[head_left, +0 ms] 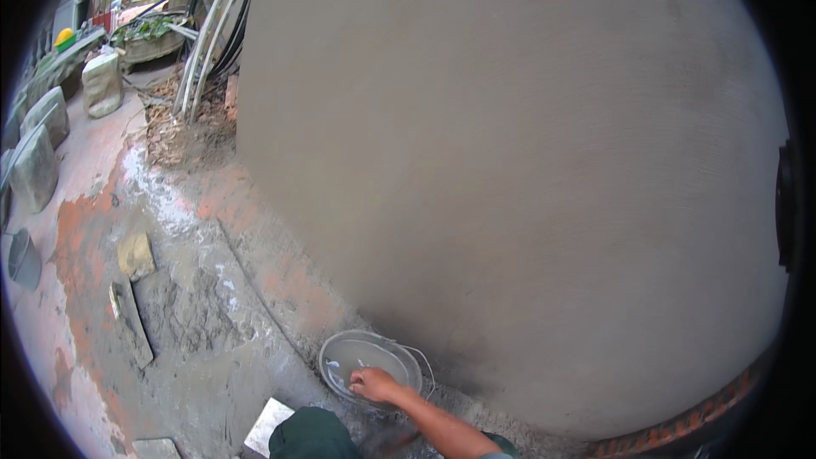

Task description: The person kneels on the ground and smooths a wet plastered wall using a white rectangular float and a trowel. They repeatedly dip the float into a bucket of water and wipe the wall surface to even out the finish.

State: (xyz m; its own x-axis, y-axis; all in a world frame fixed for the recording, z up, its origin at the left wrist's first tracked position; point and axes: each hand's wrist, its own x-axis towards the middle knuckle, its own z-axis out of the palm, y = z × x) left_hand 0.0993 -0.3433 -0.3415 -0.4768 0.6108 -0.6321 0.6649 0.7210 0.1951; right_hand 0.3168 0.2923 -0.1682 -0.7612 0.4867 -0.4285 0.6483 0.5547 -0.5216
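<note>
My right hand (372,383) reaches over the near side of a round bucket (379,337) with a thin wire handle. Its fingers are curled together above the cloudy grey water (371,358); whatever they may hold is too small or hidden to make out. Pale glints show on the water to the left of the fingers. The bucket stands on the wet ground close to the foot of a grey plastered wall (510,161). My left hand does not show. A pale flat rectangular piece (268,425) lies left of the bucket, beside my dark green knee (314,433).
Wet mortar (191,310) is spread on the ground at left, with a long flat float-like tool (130,323) and a yellowish block (136,256) beside it. Farther left stand a grey bucket (23,259) and stone-like blocks (36,168). Pipes and cables (217,30) rise at the wall's far end.
</note>
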